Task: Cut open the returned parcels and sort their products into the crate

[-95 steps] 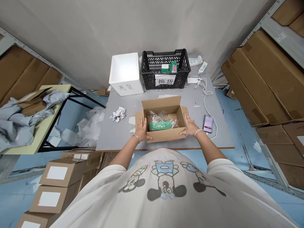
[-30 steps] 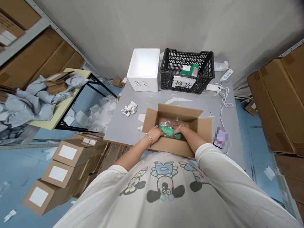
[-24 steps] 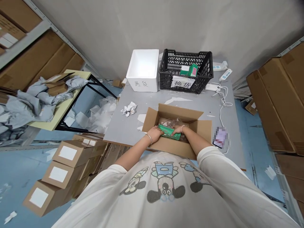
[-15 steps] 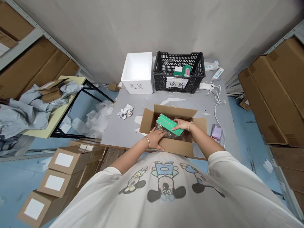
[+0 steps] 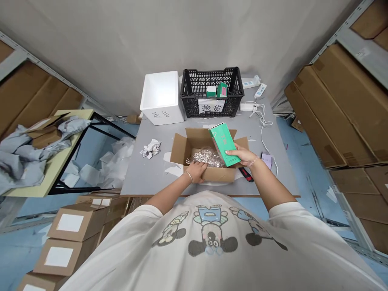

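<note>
My right hand (image 5: 241,154) grips a green printed carton (image 5: 224,144), thumb across its face. The carton is tilted above the right side of an open cardboard box (image 5: 218,174). Crumpled clear plastic wrap (image 5: 207,157) lies inside that box. My left hand (image 5: 195,170) is hooked over the box's near left edge, with its fingertips inside against the wrap. Just right of the box, partly under my right wrist, is a red and black utility knife (image 5: 246,174).
Behind the box stand a white foam bin (image 5: 163,115) and a black crate (image 5: 188,106) with small green cartons. Crumpled paper (image 5: 150,148) lies left. Power strips (image 5: 249,106), a cable and a purple item (image 5: 266,160) are at right. A side table (image 5: 77,139) holds grey mailers.
My right hand has lifted the green carton out of the box and turned it more upright. My left hand stays at the near left edge. The utility knife has come into view.
</note>
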`<state>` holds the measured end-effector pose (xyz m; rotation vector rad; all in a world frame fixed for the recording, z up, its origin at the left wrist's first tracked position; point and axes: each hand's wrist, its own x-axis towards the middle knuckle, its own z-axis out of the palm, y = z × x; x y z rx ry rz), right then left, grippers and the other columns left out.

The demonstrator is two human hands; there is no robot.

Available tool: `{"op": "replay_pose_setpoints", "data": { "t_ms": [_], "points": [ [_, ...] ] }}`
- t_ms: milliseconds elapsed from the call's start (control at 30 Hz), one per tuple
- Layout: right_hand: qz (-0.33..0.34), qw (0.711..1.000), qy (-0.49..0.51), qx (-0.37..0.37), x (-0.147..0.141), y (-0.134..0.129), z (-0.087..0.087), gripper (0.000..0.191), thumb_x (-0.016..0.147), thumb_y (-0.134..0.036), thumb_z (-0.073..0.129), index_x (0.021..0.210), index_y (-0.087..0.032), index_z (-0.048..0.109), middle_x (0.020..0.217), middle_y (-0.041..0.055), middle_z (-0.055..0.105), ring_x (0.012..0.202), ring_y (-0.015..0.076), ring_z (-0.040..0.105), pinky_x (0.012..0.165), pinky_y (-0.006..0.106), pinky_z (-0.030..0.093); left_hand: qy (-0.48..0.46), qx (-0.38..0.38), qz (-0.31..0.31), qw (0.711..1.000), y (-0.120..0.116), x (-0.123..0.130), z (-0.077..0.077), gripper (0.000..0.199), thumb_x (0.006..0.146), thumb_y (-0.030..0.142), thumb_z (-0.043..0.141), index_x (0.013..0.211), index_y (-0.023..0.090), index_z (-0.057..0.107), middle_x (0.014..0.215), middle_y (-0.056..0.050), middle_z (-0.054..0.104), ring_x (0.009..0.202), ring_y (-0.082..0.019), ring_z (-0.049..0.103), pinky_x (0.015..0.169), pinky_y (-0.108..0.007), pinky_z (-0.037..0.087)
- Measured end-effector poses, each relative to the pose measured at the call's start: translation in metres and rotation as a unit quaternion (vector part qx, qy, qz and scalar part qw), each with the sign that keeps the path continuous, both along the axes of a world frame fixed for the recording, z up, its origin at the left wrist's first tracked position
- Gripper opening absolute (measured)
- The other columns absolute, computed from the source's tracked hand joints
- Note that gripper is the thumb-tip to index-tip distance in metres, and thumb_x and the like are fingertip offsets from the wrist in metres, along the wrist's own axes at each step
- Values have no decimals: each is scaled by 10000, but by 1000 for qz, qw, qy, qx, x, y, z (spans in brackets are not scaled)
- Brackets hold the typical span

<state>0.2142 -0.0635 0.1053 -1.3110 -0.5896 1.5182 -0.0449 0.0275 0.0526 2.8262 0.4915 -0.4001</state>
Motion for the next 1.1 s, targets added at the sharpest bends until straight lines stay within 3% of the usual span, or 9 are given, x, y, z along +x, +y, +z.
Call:
{"op": "replay_pose_setpoints", "data": {
  "t_ms": [200, 367, 533, 667, 967, 1100],
  "points": [
    [-69, 997, 37, 18, 6, -9, 7, 506, 648, -298, 840, 1104, -207, 639, 1051, 70, 737, 841, 230, 725, 755, 380, 610, -28, 40, 11, 999, 15, 35, -2, 666, 727, 400, 719, 1297, 171, 461, 1241, -179, 572, 1123, -352, 543, 969, -466, 348],
    [-81, 996, 40, 27, 11, -24, 7, 467, 676, -324, 824, 1093, -191, 661, 1036, 83, 740, 888, 246, 723, 787, 391, 607, 2, 46, 12, 999, 23, 42, -12, 626, 737, 323, 714, 1290, 168, 463, 1217, -171, 574, 1122, -337, 542, 960, -448, 352],
    [-99, 993, 55, 6, 5, -41, -8, 474, 667, -325, 827, 1088, -190, 658, 1073, 85, 732, 899, 252, 722, 798, 402, 604, -30, 87, 62, 994, 34, 45, -14, 804, 716, 327, 712, 1414, 141, 357, 1321, -216, 501, 1208, -388, 453, 1033, -518, 268],
    [-103, 993, 55, -12, -13, -51, -22, 524, 634, -329, 846, 1102, -196, 651, 1108, 87, 724, 939, 258, 714, 819, 393, 596, -19, 92, 76, 993, 38, 51, -15, 874, 699, 313, 718, 1454, 146, 309, 1330, -211, 496, 1184, -386, 464, 1032, -530, 274],
    [-114, 993, 41, 14, -65, -72, -52, 609, 561, -335, 869, 1098, -235, 598, 1124, 59, 715, 1041, 268, 673, 910, 425, 549, -46, 89, 164, 981, 48, 55, -11, 702, 756, 361, 687, 1359, 162, 388, 1299, -203, 507, 1182, -362, 465, 1007, -514, 323],
    [-126, 992, 20, 8, -76, -77, -62, 640, 538, -335, 867, 1094, -242, 563, 1153, 60, 694, 1054, 256, 662, 924, 419, 539, -46, 87, 145, 984, 64, 55, -14, 765, 696, 346, 740, 1351, 144, 402, 1307, -192, 505, 1213, -350, 446, 1057, -516, 281]
  ]
}}
